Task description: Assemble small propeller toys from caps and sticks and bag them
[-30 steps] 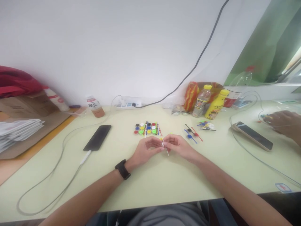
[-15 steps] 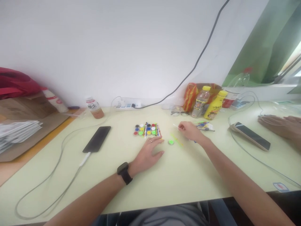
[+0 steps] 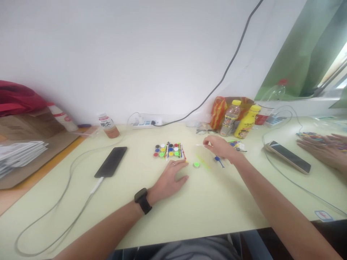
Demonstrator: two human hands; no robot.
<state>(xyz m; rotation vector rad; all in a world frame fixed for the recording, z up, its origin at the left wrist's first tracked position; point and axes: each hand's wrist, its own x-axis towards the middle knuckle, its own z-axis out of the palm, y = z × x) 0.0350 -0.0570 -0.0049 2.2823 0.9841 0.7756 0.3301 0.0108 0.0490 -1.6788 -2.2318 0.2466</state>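
My left hand (image 3: 170, 179) lies flat on the pale green table (image 3: 189, 202), fingers spread, holding nothing; a black watch sits on that wrist. Just beyond its fingertips is a cluster of small coloured discs and thin sticks (image 3: 169, 150). My right hand (image 3: 220, 148) is farther out to the right, its fingers pinched on a thin white stick (image 3: 200, 145). Between the hands lie a green disc (image 3: 196, 164) and a yellow-green stick (image 3: 204, 162). A blue disc on a stick (image 3: 217, 159) lies by my right wrist.
A black phone (image 3: 111, 161) on a white cable lies left. A power strip (image 3: 145, 123), bottles (image 3: 245, 121) and a small bottle (image 3: 107, 125) line the wall. Another phone (image 3: 289, 156) and another person's hands (image 3: 324, 148) are at the right. Cardboard and papers (image 3: 18, 151) sit far left.
Both hands were together working a stick; they parted. My left hand now lies flat, my right hand reached out right with a white stick, leaving a green disc and stick on the table.
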